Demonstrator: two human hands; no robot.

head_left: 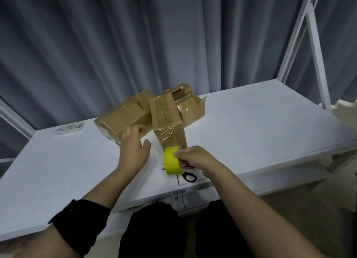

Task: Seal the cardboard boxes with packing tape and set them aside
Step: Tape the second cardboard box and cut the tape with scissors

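Note:
A long cardboard box (166,118) lies lengthwise on the white table (260,126), its top and near end covered with clear tape. My right hand (195,157) grips a yellow roll of packing tape (171,163) at the box's near end. My left hand (135,143) is just left of the box with fingers relaxed, thumb toward the box, holding nothing. A flat taped box (119,118) lies at the left of the pile. At the back right sits a box with an open flap (193,108).
Black scissors (190,177) lie on the table near its front edge, partly under my right wrist. A paper label (70,128) with handwriting lies at the back left. A white metal frame (316,60) rises at the right. Grey curtains hang behind.

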